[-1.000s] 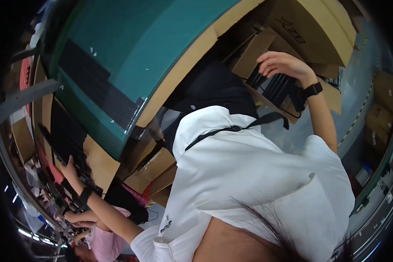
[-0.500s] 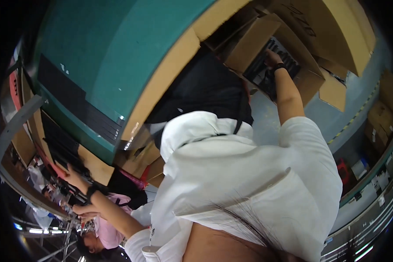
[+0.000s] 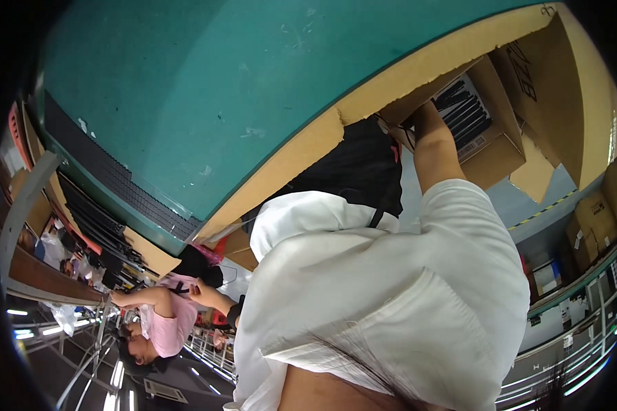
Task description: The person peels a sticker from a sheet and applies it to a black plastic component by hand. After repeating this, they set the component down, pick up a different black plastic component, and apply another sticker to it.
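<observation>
My right forearm (image 3: pixel 437 147) reaches up to an open cardboard carton (image 3: pixel 495 154) below the bench edge. My right hand is hidden behind the cardboard at the carton's near side, so its fingers do not show. Inside the carton lie several dark, slim parts (image 3: pixel 472 123) in a row. At the lower left, my left hand (image 3: pixel 202 293) is held out beside my body, its fingers seemingly apart and nothing visible in them. It appears small, in front of a co-worker's pink sleeve. A black band (image 3: pixel 236 312) circles my left wrist.
A green-topped bench (image 3: pixel 206 82) edged with cardboard (image 3: pixel 384 89) spans the top, with black strips (image 3: pixel 116 175) along its left side. A co-worker in pink (image 3: pixel 168 329) is at lower left. Cartons (image 3: pixel 596 219) stand at the right, beyond yellow-black floor tape (image 3: pixel 541 211).
My left hand has drawn back from the black parts and red edge toward my body. My right hand has left the carton's contents and gone behind its near side. The view has shifted.
</observation>
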Demonstrator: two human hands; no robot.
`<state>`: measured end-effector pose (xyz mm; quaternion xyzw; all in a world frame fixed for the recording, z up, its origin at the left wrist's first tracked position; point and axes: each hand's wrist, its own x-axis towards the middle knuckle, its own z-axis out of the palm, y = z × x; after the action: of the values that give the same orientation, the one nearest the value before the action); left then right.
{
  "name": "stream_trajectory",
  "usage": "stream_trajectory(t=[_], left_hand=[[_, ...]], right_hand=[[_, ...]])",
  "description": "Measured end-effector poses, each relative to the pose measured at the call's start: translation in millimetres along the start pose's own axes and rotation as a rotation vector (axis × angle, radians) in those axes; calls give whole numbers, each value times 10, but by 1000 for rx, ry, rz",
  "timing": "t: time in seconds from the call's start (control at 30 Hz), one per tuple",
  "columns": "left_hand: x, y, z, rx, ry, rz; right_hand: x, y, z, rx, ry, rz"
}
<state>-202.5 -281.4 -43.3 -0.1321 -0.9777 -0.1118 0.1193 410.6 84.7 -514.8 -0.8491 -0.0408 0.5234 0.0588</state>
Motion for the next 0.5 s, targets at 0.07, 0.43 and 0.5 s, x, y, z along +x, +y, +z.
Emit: stream_trajectory(t=[0.07, 0.43, 0.5], left_hand=[[-212, 203, 6, 2, -6, -30], [-485, 802, 235, -120, -163, -74], [-542, 887, 215, -80, -170, -96]], right_hand=[[100, 47, 219, -21, 20, -21], [310, 420, 152, -17, 189, -103], [275, 625, -58, -14, 214, -125]])
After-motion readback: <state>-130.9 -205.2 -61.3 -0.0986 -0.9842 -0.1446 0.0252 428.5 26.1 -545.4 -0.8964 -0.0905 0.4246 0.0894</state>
